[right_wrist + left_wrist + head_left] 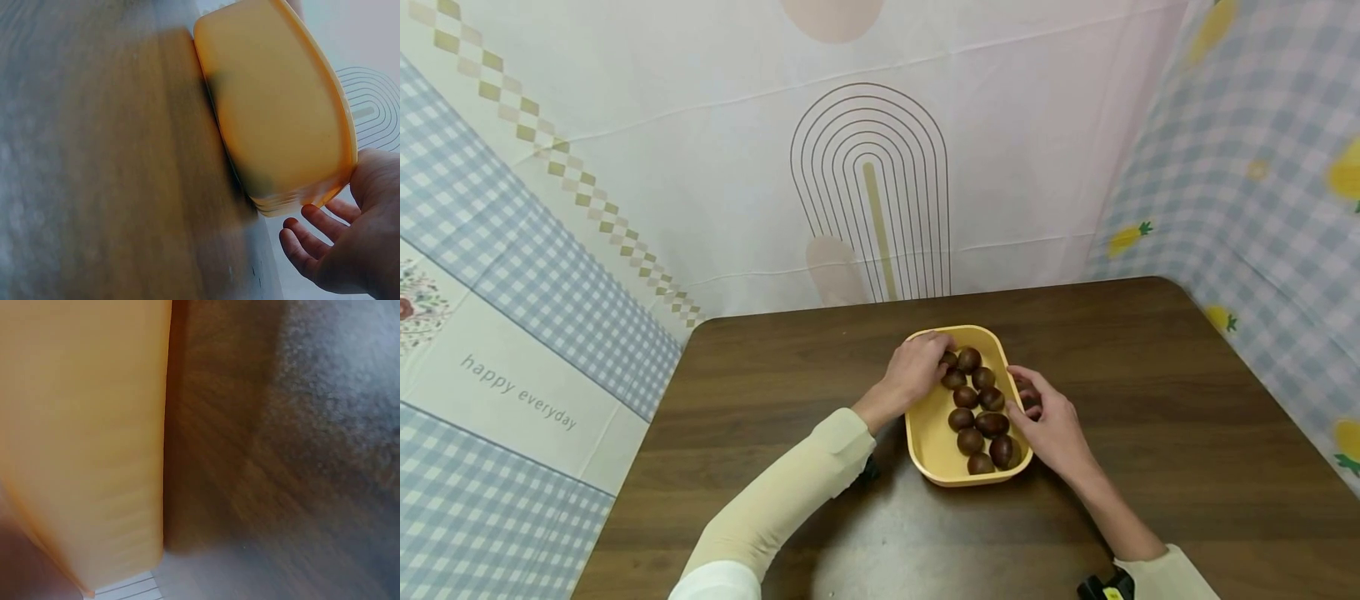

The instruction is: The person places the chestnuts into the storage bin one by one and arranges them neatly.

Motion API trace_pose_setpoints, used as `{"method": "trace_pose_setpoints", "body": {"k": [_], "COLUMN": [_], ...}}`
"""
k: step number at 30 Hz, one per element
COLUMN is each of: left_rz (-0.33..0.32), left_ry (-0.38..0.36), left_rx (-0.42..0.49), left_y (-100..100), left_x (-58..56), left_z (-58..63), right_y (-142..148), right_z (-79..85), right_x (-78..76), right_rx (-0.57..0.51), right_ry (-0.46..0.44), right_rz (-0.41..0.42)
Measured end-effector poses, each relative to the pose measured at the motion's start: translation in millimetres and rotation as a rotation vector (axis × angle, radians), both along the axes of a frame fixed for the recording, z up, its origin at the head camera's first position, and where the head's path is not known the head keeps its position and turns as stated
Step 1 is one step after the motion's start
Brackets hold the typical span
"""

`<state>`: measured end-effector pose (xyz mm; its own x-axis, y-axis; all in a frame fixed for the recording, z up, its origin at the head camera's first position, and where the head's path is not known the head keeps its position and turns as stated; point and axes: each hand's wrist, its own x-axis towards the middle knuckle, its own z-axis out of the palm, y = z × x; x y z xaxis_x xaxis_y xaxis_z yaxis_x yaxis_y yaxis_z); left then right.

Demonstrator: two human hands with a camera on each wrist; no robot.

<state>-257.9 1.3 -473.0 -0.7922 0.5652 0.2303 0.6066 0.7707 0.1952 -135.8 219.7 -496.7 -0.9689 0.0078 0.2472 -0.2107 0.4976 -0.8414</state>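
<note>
A yellow plastic bin point(934, 433) stands on the table with several glossy brown chestnuts point(992, 424) in it, mostly along its right half. My left hand point(917, 367) reaches over the bin's left rim. Its fingers curl round a chestnut near the far left corner and partly hide it. At the right rim, my right hand point(1051, 421) holds the bin, its thumb over the edge. In the right wrist view the lower fingers point(306, 244) hang loosely outside the wall. The left wrist view shows mostly the bin's side point(87, 425); the left fingers are out of sight there.
The dark wooden table point(1150, 400) extends on both sides of the bin. A pale patterned cloth point(1015, 167) hangs behind it, with checked cloth point(1262, 217) at the right. Black wrist gear point(1105, 587) sits by the right sleeve.
</note>
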Motion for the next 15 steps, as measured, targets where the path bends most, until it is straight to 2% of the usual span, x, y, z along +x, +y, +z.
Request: {"method": "trace_pose_setpoints", "body": {"k": [8,15], "left_rz": [-0.008,-0.015], "left_ry": [-0.043,-0.127], "left_rx": [0.058,0.169], "left_y": [-3,-15], "left_x": [-1.1,-1.5], "left_z": [3.4,17.7], "right_y": [0,1], "right_z": [-0.4,-0.3], "right_x": [0.4,0.5], "right_rx": [0.001,-0.004], "right_ry": [0.009,0.005], "right_rz": [0.002,0.002]}}
